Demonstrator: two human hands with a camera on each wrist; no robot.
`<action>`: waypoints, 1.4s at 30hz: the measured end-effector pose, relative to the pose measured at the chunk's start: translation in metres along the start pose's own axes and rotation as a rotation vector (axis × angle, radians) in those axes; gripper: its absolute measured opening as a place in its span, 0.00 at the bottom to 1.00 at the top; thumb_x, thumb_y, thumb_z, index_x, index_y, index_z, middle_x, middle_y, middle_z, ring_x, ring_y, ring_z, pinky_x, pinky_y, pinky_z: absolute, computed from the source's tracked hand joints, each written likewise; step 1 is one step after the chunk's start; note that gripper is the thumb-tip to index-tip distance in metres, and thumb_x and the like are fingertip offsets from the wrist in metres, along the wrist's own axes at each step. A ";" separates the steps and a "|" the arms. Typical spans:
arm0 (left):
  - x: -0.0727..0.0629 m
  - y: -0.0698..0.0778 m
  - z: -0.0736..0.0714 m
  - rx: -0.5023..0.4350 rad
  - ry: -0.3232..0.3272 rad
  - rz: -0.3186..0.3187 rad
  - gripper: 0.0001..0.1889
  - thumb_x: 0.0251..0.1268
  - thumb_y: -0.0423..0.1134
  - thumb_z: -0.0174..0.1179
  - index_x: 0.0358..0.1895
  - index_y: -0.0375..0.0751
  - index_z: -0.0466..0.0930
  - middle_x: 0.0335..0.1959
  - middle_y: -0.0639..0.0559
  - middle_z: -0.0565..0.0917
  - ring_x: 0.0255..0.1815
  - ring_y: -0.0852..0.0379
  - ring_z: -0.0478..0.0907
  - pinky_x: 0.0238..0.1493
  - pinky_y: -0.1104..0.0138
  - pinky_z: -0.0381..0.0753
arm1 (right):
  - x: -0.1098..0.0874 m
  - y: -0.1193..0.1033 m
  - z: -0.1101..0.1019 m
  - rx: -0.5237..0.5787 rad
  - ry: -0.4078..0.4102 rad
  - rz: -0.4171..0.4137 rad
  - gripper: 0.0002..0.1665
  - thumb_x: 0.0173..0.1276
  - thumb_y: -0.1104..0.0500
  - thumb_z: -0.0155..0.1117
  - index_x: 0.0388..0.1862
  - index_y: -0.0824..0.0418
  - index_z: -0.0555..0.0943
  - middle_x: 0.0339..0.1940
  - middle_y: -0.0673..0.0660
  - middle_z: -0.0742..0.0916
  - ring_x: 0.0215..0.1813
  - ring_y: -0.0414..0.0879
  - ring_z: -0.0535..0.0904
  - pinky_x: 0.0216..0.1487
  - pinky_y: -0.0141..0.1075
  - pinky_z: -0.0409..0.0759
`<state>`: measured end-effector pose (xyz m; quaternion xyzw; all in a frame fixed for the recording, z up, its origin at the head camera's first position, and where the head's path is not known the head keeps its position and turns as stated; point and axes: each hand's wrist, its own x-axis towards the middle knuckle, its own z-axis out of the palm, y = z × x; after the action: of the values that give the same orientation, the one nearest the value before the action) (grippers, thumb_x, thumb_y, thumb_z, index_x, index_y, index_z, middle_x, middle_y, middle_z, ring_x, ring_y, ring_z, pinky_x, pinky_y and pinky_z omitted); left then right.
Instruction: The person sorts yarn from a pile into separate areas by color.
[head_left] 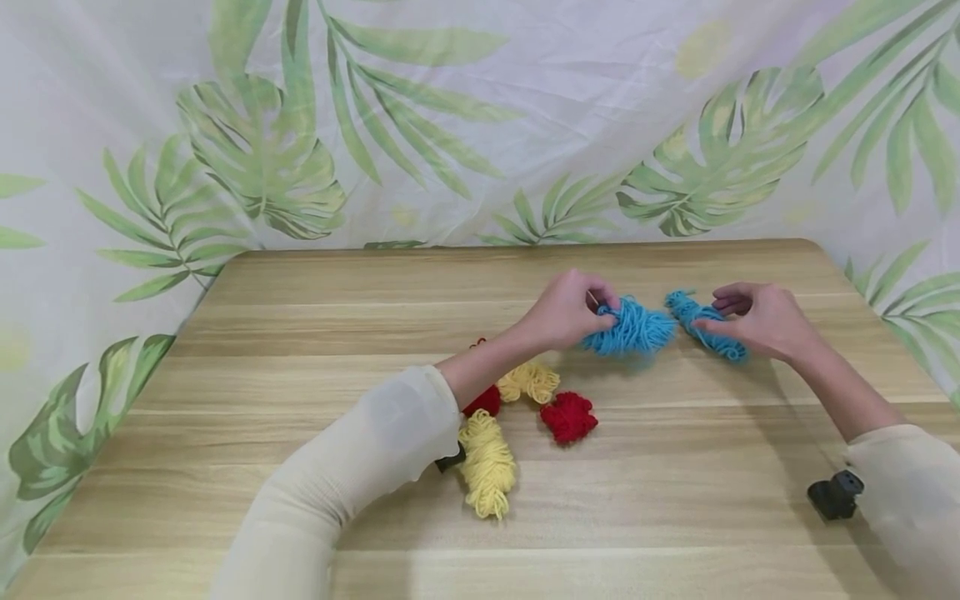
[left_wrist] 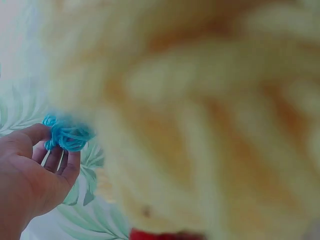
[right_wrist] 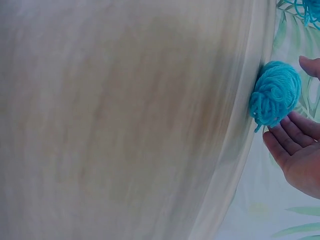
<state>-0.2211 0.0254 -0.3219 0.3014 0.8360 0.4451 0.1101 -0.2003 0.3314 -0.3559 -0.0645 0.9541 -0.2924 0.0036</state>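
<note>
Blue yarn bundle [head_left: 686, 312], resting toward the far right of the bench [head_left: 675, 517], lies just left of the right hand [head_left: 768, 321], the nearer of the two; its long axis slants from far left to near right. The right fingers stand well apart from the thumb, with no firm hold visible. The left hand [head_left: 562, 312] pinches a second blue bundle [head_left: 636, 329] by its left end, the other end pointing toward the first.

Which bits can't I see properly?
- Head view: one red bundle is partly hidden by the left arm.
- Left wrist view: a yellow bundle is blurred and hides whatever's behind.
- Right wrist view: the picture's edge cuts off part of the right hand and one blue bundle.
</note>
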 end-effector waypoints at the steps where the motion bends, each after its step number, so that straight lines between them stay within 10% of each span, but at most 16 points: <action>1: 0.001 0.001 0.000 0.000 -0.002 -0.002 0.03 0.67 0.28 0.68 0.40 0.32 0.87 0.36 0.46 0.87 0.35 0.57 0.79 0.38 0.74 0.78 | 0.000 0.000 -0.001 0.004 0.000 0.003 0.40 0.67 0.46 0.74 0.61 0.79 0.78 0.53 0.74 0.86 0.53 0.68 0.83 0.39 0.22 0.73; 42: 0.034 0.003 0.021 0.057 0.067 -0.115 0.05 0.66 0.28 0.69 0.32 0.34 0.83 0.29 0.51 0.81 0.34 0.58 0.76 0.38 0.74 0.74 | 0.000 0.002 -0.005 0.003 -0.017 0.037 0.42 0.69 0.44 0.72 0.63 0.79 0.77 0.54 0.74 0.86 0.55 0.67 0.83 0.39 0.19 0.71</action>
<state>-0.2372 0.0614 -0.3294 0.2409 0.8674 0.4239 0.0989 -0.2008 0.3354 -0.3528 -0.0491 0.9546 -0.2934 0.0171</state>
